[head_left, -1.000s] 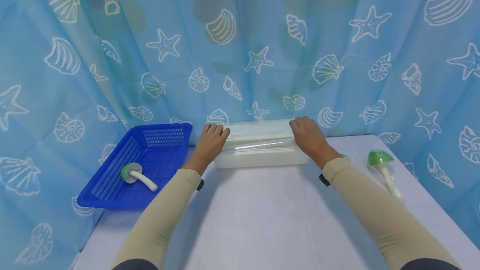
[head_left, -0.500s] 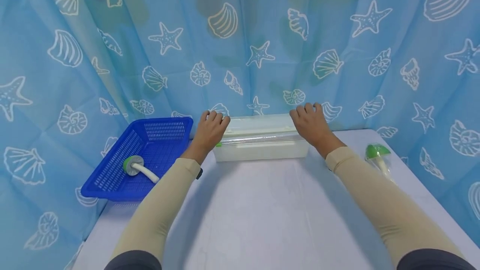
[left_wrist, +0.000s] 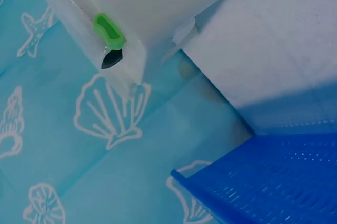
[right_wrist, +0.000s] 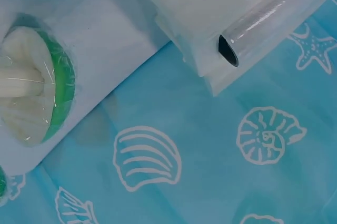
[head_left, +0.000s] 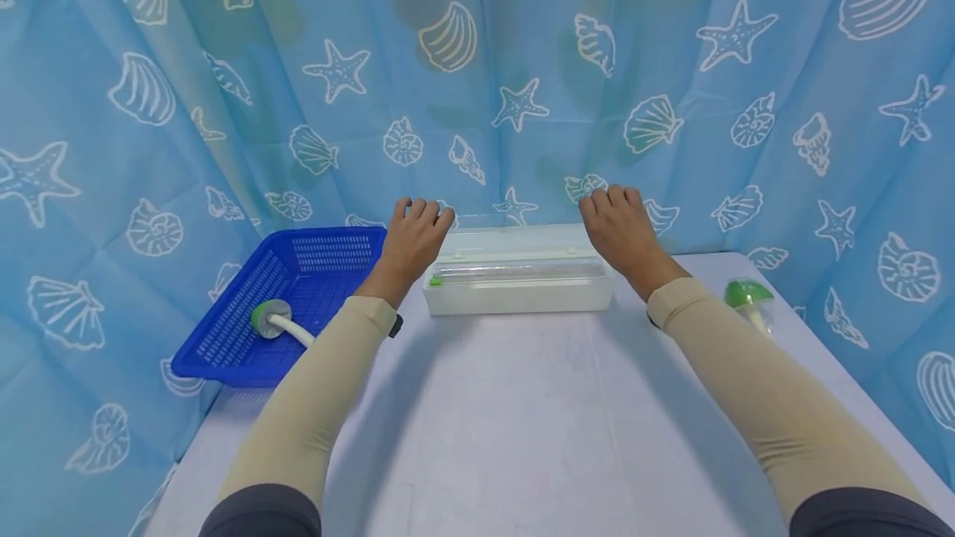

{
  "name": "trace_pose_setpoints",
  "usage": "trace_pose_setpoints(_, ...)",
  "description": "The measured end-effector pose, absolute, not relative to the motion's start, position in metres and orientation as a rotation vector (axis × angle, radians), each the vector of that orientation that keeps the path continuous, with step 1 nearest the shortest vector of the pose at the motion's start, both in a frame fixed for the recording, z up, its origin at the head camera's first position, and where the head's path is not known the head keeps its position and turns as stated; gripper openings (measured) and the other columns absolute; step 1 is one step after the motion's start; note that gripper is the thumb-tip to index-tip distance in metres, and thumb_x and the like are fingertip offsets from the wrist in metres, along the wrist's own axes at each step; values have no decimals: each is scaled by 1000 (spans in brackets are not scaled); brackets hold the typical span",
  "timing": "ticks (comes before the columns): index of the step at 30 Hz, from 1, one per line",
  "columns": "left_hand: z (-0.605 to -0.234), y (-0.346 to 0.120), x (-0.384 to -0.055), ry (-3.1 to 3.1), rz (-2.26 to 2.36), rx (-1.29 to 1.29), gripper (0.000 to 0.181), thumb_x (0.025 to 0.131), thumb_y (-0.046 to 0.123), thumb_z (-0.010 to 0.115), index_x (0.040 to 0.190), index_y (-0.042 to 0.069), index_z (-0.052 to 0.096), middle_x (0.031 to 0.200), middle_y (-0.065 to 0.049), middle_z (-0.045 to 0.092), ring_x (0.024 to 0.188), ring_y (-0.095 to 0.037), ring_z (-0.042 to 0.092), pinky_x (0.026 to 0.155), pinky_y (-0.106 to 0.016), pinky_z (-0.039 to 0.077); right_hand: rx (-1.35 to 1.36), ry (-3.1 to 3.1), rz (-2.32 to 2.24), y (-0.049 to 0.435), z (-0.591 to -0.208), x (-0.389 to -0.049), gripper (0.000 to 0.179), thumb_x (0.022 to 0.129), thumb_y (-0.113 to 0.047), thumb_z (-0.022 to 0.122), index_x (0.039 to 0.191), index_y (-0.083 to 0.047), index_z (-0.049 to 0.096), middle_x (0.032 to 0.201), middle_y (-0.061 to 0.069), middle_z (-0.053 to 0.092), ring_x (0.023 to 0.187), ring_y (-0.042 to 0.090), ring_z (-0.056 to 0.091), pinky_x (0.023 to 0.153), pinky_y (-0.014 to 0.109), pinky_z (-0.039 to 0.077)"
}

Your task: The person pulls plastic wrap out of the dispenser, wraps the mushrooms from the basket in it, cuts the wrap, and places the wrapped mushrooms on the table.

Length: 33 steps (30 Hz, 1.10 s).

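Note:
At the back of the table stands a long white cling film box (head_left: 519, 298) with its lid (head_left: 522, 242) raised. A shiny clear roll (head_left: 522, 271) lies along it, with a green slide cutter (head_left: 436, 281) at the left end. My left hand (head_left: 414, 240) and right hand (head_left: 618, 230) are raised near the box's two ends, fingers curled. Between them shows a faint edge of clear plastic film (head_left: 477, 220), which both hands appear to pinch; the fingertips are hidden. Neither wrist view shows a hand; the roll's dark hollow ends (left_wrist: 112, 59) (right_wrist: 228, 51) show there.
On the left stands a blue plastic basket (head_left: 197, 365) holding a white-handled tool (head_left: 279, 320) with a green and grey head. A similar green-headed tool (head_left: 748, 295) in clear wrapping lies at right, partly behind my sleeve. A blue shell-print curtain (head_left: 515, 65) hangs directly behind the table.
Both hands have risen away from the box. The clear roll was tilted and now lies level along the box, with its green cutter uncovered. The head view has tilted slightly.

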State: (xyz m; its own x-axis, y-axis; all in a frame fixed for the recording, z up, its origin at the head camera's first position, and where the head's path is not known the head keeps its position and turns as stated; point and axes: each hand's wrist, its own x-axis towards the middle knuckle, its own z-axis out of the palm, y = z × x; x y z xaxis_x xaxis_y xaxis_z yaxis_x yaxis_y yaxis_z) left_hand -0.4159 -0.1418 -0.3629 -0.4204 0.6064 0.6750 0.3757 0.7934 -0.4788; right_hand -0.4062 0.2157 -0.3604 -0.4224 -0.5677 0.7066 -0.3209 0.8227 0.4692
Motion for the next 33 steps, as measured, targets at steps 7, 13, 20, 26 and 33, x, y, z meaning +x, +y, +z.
trace_pose_setpoints(7, -354, -143, -414, -2010, 323, -744, 12, 100, 4, 47, 106, 9, 56, 95, -10, 59, 94, -29, 56, 91, -48, 41, 680, -2058, -341, 214, -350, -402, 11, 96, 2, 49, 86, 3, 45, 78, 17, 42, 71, 32, 41, 63, 42, 36)
trace_pose_setpoints(13, -345, -144, -414, -1961, 329, -738, 11, 100, 5, 48, 105, 9, 57, 92, -10, 60, 92, -29, 57, 90, -47, 41, 674, -2075, -356, 214, -338, -392, 9, 95, 0, 56, 93, 5, 49, 82, 19, 47, 75, 35, 45, 66, 44, 38)
trace_pose_setpoints(20, -336, -142, -412, -1939, 316, -735, 11, 98, 3, 52, 105, 9, 58, 93, -10, 59, 92, -29, 56, 92, -47, 40, 695, -1969, -279, 216, -333, -391, 13, 100, -1, 46, 88, 4, 48, 78, 17, 44, 71, 34, 41, 63, 46, 35)
trace_pose_setpoints(26, -327, -144, -407, -1992, 278, -707, 17, 100, 3, 47, 111, 10, 57, 97, -10, 60, 97, -31, 56, 92, -47, 39, 706, -1937, -291, 212, -323, -384, 11, 98, -1, 49, 88, 4, 48, 77, 18, 44, 70, 34, 41, 63, 46, 36)
trace_pose_setpoints(33, -316, -147, -403, -1977, 256, -683, 15, 100, 3, 47, 109, 9, 57, 96, -11, 59, 95, -32, 55, 90, -47, 40, 721, -1851, -274, 208, -309, -382, 21, 102, -1, 40, 82, 3, 46, 74, 17, 42, 67, 34, 40, 62, 47, 34)
